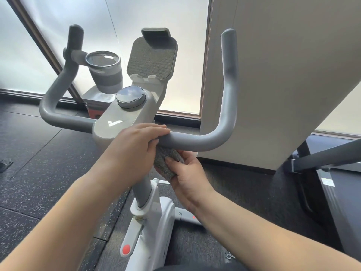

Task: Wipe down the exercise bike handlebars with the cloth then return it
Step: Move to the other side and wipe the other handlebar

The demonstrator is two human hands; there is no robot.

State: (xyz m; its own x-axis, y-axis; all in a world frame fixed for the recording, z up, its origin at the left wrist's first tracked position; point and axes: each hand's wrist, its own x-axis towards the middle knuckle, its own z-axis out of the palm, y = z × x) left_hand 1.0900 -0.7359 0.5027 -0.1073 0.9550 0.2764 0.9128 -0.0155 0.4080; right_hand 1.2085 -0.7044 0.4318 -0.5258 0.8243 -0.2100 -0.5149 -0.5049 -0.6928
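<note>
Grey cloth [166, 163] half hidden under handlebars [195, 140], between both hands' grip

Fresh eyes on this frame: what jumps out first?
Two bare hands meet at centre frame on the grey handlebar: the left hand wraps over the bar beside the console, and the right hand grips a grey cloth just under it. Behind, a cup sits in its holder upper left, beside an empty tablet stand.
</note>
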